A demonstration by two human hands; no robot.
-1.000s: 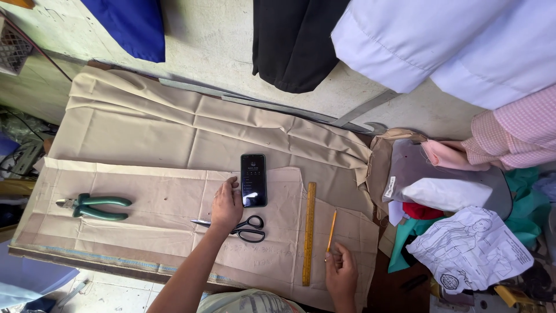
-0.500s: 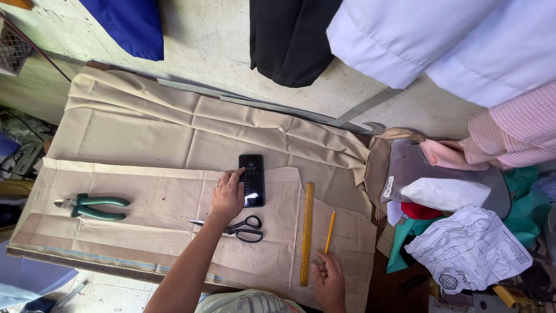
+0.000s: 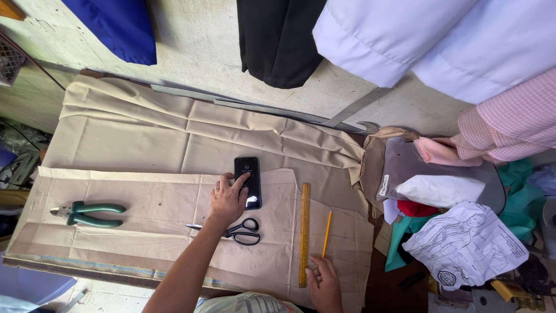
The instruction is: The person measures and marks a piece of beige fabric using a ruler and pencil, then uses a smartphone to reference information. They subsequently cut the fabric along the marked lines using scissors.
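Observation:
My left hand (image 3: 227,200) rests on the beige cloth (image 3: 145,145) with its forefinger touching the dark screen of a black phone (image 3: 248,181). Just below that hand lie black-handled scissors (image 3: 240,232). My right hand (image 3: 325,284) lies flat near the front edge, fingers apart, touching the lower end of a long yellow ruler (image 3: 304,233). A yellow pencil (image 3: 327,233) lies loose on the cloth just right of the ruler, above my right hand.
Green-handled pliers (image 3: 88,213) lie at the left of the brown paper pattern (image 3: 145,214). Folded fabrics and a printed paper sheet (image 3: 469,243) pile at the right. Blue, black, white and pink garments hang along the wall behind.
My left hand slid up from beside the scissors until its forefinger reached the phone. My right hand let the pencil go and settled lower, by the ruler's end.

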